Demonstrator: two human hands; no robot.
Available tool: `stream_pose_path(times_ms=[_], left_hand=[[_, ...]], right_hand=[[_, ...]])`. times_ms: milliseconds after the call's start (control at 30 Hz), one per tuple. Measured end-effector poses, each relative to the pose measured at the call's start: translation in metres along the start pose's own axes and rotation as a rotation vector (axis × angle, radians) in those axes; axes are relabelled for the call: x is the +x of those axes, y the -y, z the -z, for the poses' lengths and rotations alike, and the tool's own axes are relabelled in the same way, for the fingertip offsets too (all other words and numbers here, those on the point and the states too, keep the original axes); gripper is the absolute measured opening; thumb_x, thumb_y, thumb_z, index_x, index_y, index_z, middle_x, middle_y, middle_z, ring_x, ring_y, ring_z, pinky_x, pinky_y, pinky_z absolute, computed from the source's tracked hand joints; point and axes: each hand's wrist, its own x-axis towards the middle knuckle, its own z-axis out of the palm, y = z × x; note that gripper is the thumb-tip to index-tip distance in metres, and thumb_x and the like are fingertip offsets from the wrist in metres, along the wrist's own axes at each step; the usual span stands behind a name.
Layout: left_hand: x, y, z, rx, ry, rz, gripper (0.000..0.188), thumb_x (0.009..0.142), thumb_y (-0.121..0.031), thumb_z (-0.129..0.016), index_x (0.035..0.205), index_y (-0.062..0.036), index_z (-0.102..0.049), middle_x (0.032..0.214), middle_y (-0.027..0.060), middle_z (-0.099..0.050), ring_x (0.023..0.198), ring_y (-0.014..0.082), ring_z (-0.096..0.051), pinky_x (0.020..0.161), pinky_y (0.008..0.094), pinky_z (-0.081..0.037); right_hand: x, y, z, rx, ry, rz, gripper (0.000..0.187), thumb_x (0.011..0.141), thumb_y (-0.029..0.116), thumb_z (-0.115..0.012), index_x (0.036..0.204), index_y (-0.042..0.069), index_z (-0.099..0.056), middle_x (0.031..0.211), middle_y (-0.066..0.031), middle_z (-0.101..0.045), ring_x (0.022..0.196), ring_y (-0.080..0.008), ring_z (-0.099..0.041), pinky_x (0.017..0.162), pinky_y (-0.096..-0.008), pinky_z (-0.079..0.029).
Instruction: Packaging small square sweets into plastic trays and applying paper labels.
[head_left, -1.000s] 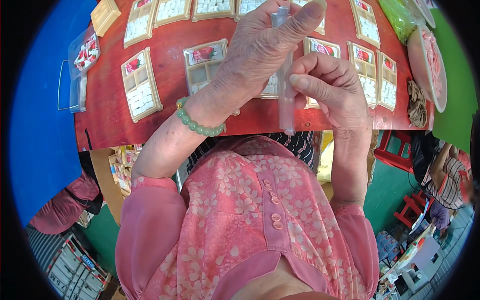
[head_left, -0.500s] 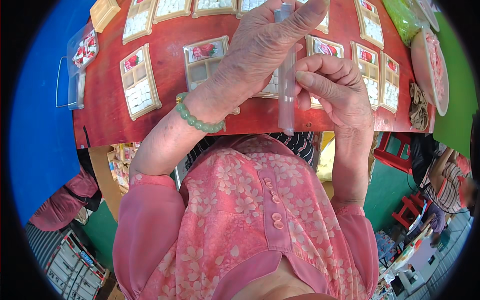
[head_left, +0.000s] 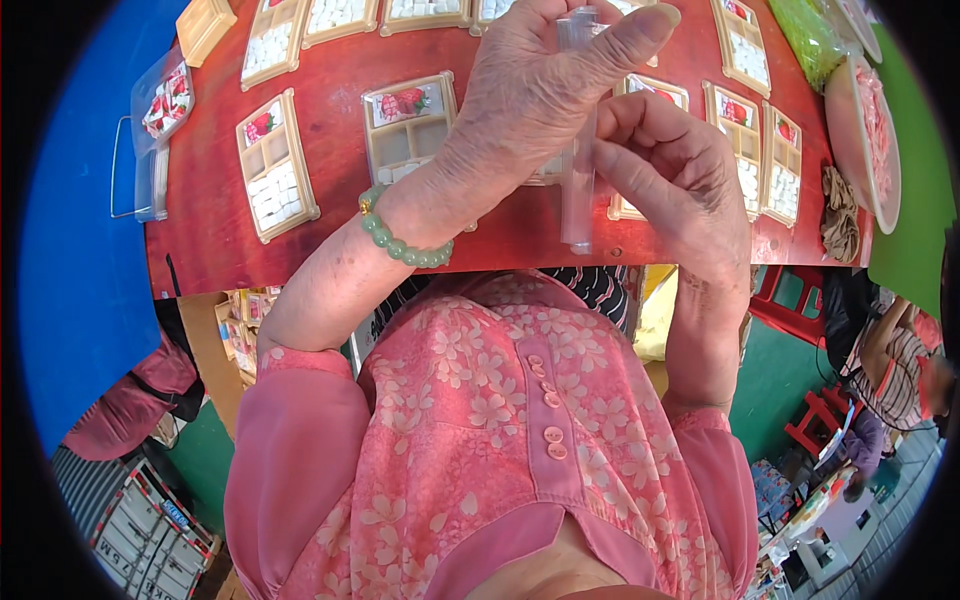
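Note:
My left hand point(head_left: 535, 95), above the middle of the table, is closed round a clear plastic piece, which looks like a thin box lid point(head_left: 577, 215) seen edge-on and standing nearly upright. My right hand point(head_left: 685, 185) is at the right side of that lid, thumb and forefinger brought together by its edge; whether they touch or grip it I cannot tell. Under my left wrist lies a beige compartment tray point(head_left: 408, 105) with a strawberry card and white pieces, partly hidden. Another tray point(head_left: 640, 82) sits behind my right hand, mostly covered.
Filled trays point(head_left: 278, 165) lie across the red table point(head_left: 200, 235). On the left stand a clear tub point(head_left: 165, 95) of strawberry cards and stacked beige trays point(head_left: 205, 28). At right are a bowl point(head_left: 860, 145) of pink items, a brown cloth point(head_left: 838, 215) and a green bag point(head_left: 808, 42).
The clear lid has risen slightly with my left hand. My right hand's fingers have curled, and its wrist has turned a little.

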Motion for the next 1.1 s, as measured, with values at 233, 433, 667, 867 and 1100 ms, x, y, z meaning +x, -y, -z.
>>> stream_pose_path(times_ms=[233, 433, 667, 867, 1100], left_hand=[[0.003, -0.003, 0.002, -0.132, 0.106, 0.062, 0.052, 0.079, -0.036, -0.075, 0.11, -0.0024, -0.05, 0.083, 0.0021, -0.056, 0.071, 0.008, -0.052, 0.061, 0.0194, -0.042], [-0.005, -0.003, 0.005, -0.087, 0.232, -0.055, 0.043, 0.084, -0.023, -0.066, 0.118, -0.001, -0.051, 0.098, 0.0071, -0.06, 0.088, 0.014, -0.061, 0.074, 0.0272, -0.052], [0.001, -0.009, 0.009, -0.034, 0.287, 0.002, 0.024, 0.08, -0.019, -0.072, 0.096, -0.0053, -0.061, 0.091, 0.001, -0.06, 0.087, 0.0083, -0.055, 0.08, 0.0242, -0.042], [0.006, -0.01, 0.013, 0.015, 0.339, 0.004, 0.015, 0.079, -0.017, -0.071, 0.083, -0.0056, -0.063, 0.1, 0.0063, -0.06, 0.101, 0.0127, -0.053, 0.088, 0.0282, -0.039], [0.015, -0.01, 0.005, -0.041, 0.309, 0.093, 0.013, 0.079, -0.014, -0.071, 0.083, -0.004, -0.063, 0.109, 0.01, -0.058, 0.1, 0.0139, -0.053, 0.088, 0.0282, -0.039]], right_hand=[[0.001, -0.012, -0.001, 0.041, -0.116, 0.136, 0.012, 0.094, 0.009, -0.052, 0.096, -0.001, -0.058, 0.081, 0.0003, -0.058, 0.075, -0.0063, -0.054, 0.07, -0.0221, -0.046], [-0.001, -0.009, 0.022, 0.109, -0.115, 0.12, 0.012, 0.095, 0.012, -0.052, 0.094, 0.002, -0.057, 0.079, 0.0009, -0.056, 0.071, -0.006, -0.051, 0.068, -0.0216, -0.043], [-0.008, 0.001, 0.037, 0.172, -0.158, 0.117, 0.014, 0.097, 0.01, -0.047, 0.103, 0.0, -0.054, 0.067, 0.0007, -0.051, 0.052, -0.0052, -0.041, 0.049, -0.0192, -0.032], [-0.021, 0.012, 0.052, 0.126, -0.334, 0.055, 0.017, 0.097, 0.012, -0.047, 0.102, -0.001, -0.056, 0.054, 0.0051, -0.042, 0.044, -0.0015, -0.033, 0.042, -0.0175, -0.025], [-0.02, 0.021, 0.047, 0.025, -0.327, 0.196, 0.031, 0.084, 0.0, -0.063, 0.114, -0.004, -0.056, 0.075, 0.0018, -0.057, 0.068, -0.0016, -0.051, 0.056, -0.0155, -0.036]])
